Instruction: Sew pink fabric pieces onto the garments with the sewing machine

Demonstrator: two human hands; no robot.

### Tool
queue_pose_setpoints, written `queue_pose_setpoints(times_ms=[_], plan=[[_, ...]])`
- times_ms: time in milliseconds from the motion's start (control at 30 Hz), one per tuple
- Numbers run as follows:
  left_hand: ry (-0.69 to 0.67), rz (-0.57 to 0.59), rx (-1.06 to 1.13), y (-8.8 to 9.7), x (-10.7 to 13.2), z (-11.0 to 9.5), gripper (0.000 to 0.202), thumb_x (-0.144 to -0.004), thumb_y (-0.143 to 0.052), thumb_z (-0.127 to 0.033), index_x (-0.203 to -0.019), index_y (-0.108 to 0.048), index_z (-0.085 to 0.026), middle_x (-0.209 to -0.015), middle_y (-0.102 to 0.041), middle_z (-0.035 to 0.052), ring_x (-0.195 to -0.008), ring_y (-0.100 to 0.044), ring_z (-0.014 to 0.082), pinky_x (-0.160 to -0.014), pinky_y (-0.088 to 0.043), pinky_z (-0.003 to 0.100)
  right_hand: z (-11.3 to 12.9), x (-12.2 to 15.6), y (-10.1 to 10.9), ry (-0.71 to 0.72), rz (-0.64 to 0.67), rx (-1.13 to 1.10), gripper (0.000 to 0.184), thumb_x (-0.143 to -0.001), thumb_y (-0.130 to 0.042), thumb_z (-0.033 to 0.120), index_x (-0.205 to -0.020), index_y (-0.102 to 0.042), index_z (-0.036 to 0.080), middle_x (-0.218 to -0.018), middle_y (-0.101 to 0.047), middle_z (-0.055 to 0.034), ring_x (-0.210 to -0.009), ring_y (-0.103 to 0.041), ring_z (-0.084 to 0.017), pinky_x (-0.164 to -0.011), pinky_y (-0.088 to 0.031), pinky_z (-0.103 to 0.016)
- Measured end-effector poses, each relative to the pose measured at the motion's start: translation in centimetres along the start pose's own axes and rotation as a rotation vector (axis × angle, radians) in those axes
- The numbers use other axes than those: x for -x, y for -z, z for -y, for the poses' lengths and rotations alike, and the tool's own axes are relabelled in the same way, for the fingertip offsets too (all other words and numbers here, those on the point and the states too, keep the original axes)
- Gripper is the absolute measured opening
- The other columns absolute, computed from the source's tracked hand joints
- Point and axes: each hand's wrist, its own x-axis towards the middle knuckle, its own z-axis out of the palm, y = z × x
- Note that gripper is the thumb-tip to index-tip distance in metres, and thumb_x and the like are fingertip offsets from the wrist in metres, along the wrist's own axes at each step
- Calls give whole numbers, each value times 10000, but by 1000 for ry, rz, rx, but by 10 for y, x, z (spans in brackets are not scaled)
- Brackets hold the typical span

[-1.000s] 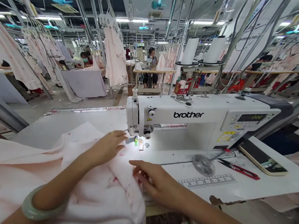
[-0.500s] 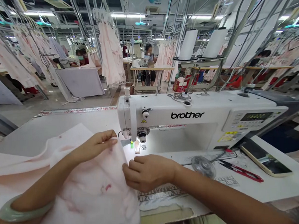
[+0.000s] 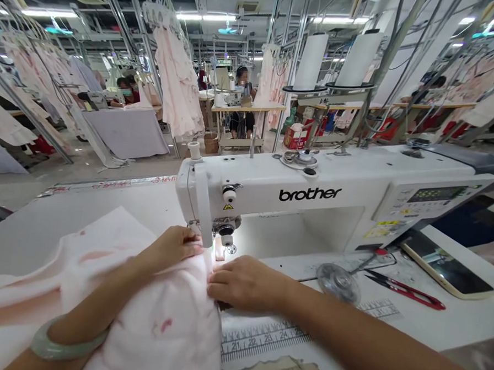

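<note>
A pale pink fabric piece (image 3: 174, 308) with small reddish marks is spread over the table's left side and hangs over the front. My left hand (image 3: 180, 244), with a pale green bangle on its wrist, pinches the fabric's far edge right beside the needle area. Nearer to me, my right hand (image 3: 242, 284) has its fingers closed on the fabric's right edge. The head of a white brother sewing machine (image 3: 308, 195) stands just beyond both hands. Its presser foot and needle are mostly hidden by the left hand and the machine's guard.
Red thread snips (image 3: 411, 290) and a phone (image 3: 450, 264) lie to the right, near a clear round disc (image 3: 338, 283). A ruler strip (image 3: 263, 340) runs along the table front. Thread cones (image 3: 311, 61) stand behind the machine. Co-workers sit farther back among hanging garments.
Both hands and the fabric's edge have come closer to the needle area, the left hand now against the machine head. The camera view has shifted slightly.
</note>
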Motion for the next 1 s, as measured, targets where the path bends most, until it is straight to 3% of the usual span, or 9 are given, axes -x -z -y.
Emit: queue_pose_setpoints(times_ms=[200,367,500,667,833,1000], plan=[[59,92,-53,-8,25,8,161,-795,-570,-335,-763,-632,-190,-723,-629,-11,-747,-585,185,-666,-417,263,9,3,2,85,-15,-41,170,-970,-490,141,-830,-574,187,-782,-607,26,-721,-526,-133,-519,-315,-291],[28,96,-134,-10,28,2,217,-874,-494,-366,-788,-611,-205,-735,-620,-15,-729,-575,172,-660,-404,267,5,2,-2,-14,-86,-89,141,-987,-470,119,-955,-606,138,-968,-632,-32,-772,-516,-141,-624,-407,-274],[31,50,-196,-11,29,-2,271,-917,-426,-384,-771,-567,-205,-712,-583,-11,-691,-552,166,-633,-401,273,0,0,-9,-165,-117,-115,111,-983,-527,178,-925,-605,126,-1001,-633,-69,-799,-503,-163,-717,-456,-284],[-47,-66,-299,-18,30,0,126,-860,-465,-286,-767,-499,-208,-779,-578,1,-740,-545,172,-685,-420,295,-4,-3,-11,-132,-102,-177,118,-983,-539,180,-923,-618,118,-978,-653,-74,-815,-514,-163,-834,-464,-272],[-14,-84,-282,-20,30,0,86,-840,-476,-271,-788,-505,-209,-799,-580,4,-768,-558,181,-718,-432,317,-3,-3,-12,-182,-143,-186,157,-1000,-495,179,-1045,-623,100,-1082,-651,-119,-980,-548,-198,-910,-451,-319],[3,-110,-249,-22,32,-2,71,-848,-487,-269,-847,-528,-211,-884,-585,22,-837,-570,194,-776,-447,342,-3,-3,-9,-234,-131,-215,219,-1009,-484,226,-1135,-620,109,-1102,-667,-99,-1051,-546,-223,-955,-432,-376]])
